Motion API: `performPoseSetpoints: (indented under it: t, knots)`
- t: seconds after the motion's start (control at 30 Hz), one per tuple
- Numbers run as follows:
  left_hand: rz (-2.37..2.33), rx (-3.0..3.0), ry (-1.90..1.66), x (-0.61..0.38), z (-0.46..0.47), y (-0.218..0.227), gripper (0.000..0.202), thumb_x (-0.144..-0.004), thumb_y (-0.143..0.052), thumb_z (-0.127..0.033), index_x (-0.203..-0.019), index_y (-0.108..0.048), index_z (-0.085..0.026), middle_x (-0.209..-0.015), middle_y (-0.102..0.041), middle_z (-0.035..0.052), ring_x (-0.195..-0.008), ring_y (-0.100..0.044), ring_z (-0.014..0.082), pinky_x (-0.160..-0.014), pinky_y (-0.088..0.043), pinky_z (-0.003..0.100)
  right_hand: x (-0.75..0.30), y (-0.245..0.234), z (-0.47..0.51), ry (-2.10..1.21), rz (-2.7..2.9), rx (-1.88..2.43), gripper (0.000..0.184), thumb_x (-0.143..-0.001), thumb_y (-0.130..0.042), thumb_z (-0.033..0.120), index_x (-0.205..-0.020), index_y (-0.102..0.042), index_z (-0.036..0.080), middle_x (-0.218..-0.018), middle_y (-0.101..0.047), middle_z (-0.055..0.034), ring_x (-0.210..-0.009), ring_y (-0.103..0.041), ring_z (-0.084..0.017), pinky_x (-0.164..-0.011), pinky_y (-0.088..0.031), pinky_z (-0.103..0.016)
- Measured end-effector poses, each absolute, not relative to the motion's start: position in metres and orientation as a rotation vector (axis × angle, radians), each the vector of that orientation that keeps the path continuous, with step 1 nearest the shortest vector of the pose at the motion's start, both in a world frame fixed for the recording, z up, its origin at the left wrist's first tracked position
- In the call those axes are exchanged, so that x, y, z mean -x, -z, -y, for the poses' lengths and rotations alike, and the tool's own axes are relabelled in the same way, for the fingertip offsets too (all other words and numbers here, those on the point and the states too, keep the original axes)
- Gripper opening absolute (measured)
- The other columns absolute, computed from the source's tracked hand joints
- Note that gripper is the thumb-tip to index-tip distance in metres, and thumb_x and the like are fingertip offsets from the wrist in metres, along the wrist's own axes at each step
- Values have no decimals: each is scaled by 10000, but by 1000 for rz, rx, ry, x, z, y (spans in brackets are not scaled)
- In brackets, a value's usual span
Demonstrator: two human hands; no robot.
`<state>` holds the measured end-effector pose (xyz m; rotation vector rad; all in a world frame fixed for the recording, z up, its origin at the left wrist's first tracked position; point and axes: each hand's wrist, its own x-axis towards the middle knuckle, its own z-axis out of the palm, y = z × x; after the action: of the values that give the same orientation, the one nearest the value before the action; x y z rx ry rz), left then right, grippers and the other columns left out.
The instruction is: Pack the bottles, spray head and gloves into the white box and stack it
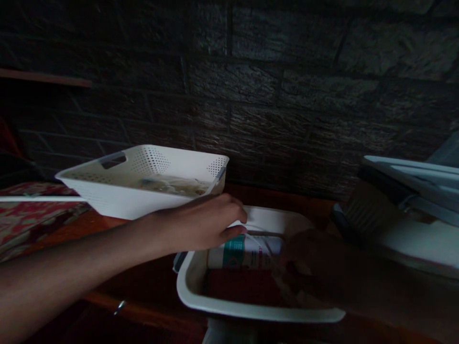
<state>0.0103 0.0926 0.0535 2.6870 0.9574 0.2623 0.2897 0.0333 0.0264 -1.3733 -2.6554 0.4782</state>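
My left hand (224, 220) reaches over the near bin, thumb and forefinger pinched on a thin white cord (255, 239). The cord slants down toward my right hand (304, 258), which is inside the right part of the bin, dark and smeared. Its fingers do not show clearly, and some pale, crumpled-looking material lies just below them. The white bin (258, 311) has a rounded rim. In it lies a container with a white and green label (234, 252), and in front of that a flat dark red thing (244, 286).
Behind on the left stands a white perforated basket (125, 200) with unclear pale contents. A lidded storage box (416, 229) stands at right. All are on a reddish-brown wooden surface (143, 272) before a dark brick wall (251, 95). Patterned cloth (17, 220) lies at far left.
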Motion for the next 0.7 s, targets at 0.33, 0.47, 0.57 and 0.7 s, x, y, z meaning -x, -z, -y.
performPoseSetpoints:
  t: [0.33, 0.47, 0.57, 0.7]
  knots:
    - [-1297, -2580, -861, 28, -43, -39, 376, -1052, -569, -378, -1412, -640, -295, -1425, -686, 22, -1291, -655, 248, -1086, -525, 327, -329, -23, -17, -144, 2190, 1394, 408, -982, -660, 388, -1386, -673, 333, -1336, -745, -81, -1154, -742, -328, -945, -636, -479]
    - [-1447, -2489, -816, 36, -24, -8, 599, -1064, -526, -441, -1640, -386, -356, -1691, -451, -3, -1534, -459, 281, -1257, -422, 401, -327, -3, -14, -291, 1972, 1412, 532, -1026, -605, 478, -1538, -534, 356, -1506, -648, -81, -1340, -648, -356, -1110, -558, -569]
    - [-1527, -2446, -712, 42, -16, 12, 668, -1082, -461, -450, -1700, -213, -401, -1758, -306, -34, -1590, -361, 294, -1260, -421, 434, -319, 9, -13, -366, 1914, 1450, 564, -1067, -531, 477, -1614, -457, 360, -1591, -578, -79, -1443, -567, -367, -1175, -497, -606]
    - [-1519, -2427, -703, 44, -8, 22, 710, -1081, -460, -455, -1707, -127, -432, -1777, -217, -86, -1616, -285, 278, -1285, -351, 402, -331, 33, -7, -247, 2000, 1420, 543, -1109, -444, 379, -1647, -391, 428, -1620, -546, -25, -1487, -520, -339, -1188, -504, -553]
